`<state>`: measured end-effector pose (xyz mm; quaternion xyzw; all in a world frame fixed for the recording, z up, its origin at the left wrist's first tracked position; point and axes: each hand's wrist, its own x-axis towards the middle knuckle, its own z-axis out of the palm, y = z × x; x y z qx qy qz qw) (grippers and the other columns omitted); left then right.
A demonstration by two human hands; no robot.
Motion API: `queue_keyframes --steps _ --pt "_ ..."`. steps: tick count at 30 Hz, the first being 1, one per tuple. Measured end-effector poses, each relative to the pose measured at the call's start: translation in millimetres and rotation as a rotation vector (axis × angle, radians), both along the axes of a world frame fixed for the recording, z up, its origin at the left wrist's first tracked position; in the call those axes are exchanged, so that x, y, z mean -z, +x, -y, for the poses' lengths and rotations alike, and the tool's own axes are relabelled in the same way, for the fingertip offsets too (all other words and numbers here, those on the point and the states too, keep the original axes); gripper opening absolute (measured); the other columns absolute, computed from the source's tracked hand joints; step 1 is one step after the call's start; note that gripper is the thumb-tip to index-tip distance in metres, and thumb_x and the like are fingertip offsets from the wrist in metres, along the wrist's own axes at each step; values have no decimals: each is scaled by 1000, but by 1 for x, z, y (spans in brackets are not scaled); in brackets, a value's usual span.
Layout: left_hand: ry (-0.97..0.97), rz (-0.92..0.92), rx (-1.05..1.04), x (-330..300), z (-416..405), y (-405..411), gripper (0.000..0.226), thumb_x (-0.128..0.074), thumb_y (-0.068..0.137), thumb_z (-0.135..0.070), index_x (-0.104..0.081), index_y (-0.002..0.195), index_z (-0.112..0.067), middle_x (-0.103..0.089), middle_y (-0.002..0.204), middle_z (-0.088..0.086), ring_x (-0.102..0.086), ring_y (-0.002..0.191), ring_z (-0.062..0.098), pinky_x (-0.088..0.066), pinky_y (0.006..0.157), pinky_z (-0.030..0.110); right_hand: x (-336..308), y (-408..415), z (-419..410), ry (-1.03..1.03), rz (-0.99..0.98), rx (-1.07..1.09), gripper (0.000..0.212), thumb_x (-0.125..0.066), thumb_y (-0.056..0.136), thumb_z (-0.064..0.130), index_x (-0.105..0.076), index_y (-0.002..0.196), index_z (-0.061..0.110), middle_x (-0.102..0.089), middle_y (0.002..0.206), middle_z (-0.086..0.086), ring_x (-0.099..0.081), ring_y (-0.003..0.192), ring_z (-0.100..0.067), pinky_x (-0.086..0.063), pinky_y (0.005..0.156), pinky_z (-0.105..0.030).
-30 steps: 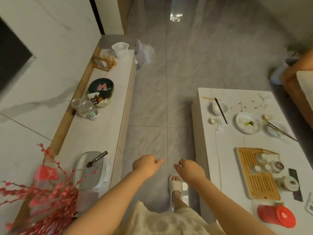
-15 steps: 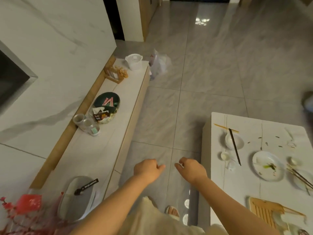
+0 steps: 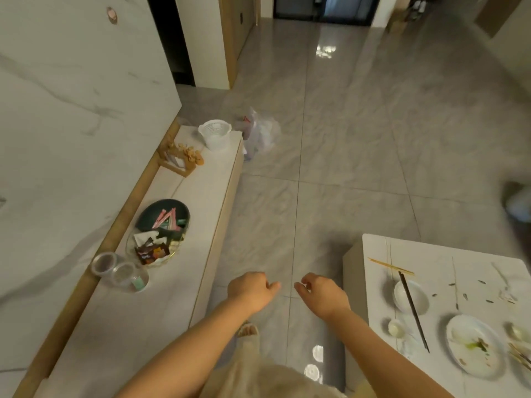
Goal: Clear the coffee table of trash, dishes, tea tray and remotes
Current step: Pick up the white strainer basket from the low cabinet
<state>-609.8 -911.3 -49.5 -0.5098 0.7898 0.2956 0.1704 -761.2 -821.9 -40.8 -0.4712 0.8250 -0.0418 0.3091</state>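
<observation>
Glossy grey floor tiles [image 3: 359,156] fill the room, with a white coffee table [image 3: 465,262] at the lower right. On the coffee table sit a small bowl [image 3: 409,297] with a dark chopstick [image 3: 413,313] across it, a dirty plate [image 3: 474,347] nearer the viewer, and a tiny cup [image 3: 396,328]. Left of the coffee table, over the floor, the left hand [image 3: 251,291] and right hand [image 3: 323,295] hang with fingers loosely curled, holding nothing. Further left runs a low white cabinet [image 3: 161,297] carrying a snack dish [image 3: 159,232]. The coffee table's right side is cut off (whatever lies there cannot be seen), and a blurred shape [image 3: 518,203] beyond it is unreadable.
</observation>
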Motion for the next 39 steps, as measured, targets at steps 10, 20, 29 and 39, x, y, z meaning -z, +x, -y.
queue_keyframes --steps 10,20,29,39 --pt "-50 24 46 -3 135 -40 50 -37 89 -62 -64 92 -20 -70 98 2 -66 93 24 -44 73 29 -5 -42 128 -4 -1 66 41 -42 94 50 -58 116 19 -65 112 -3 -61 101 -22 -44 74 -27" --pt "-64 36 -63 -10 243 -139 49 -37 92 -57 -64 102 -18 -68 107 3 -64 100 23 -50 87 32 2 -143 258 34 5 -48 42 -40 93 51 -56 118 21 -62 118 -1 -59 108 -21 -44 87 -30" --pt "-79 113 -141 -4 309 -209 55 -32 93 -61 -62 106 -18 -67 109 3 -62 103 22 -49 89 34 5 -228 345 74 -14 -139 42 -41 93 51 -55 121 24 -62 120 3 -58 110 -17 -46 90 -29" --pt "25 107 -138 22 407 -254 54 -31 91 -60 -61 103 -17 -66 101 1 -62 95 19 -45 74 32 12 -264 442 85 -11 -164 41 -40 94 49 -54 123 25 -60 122 6 -57 110 -13 -44 90 -29"
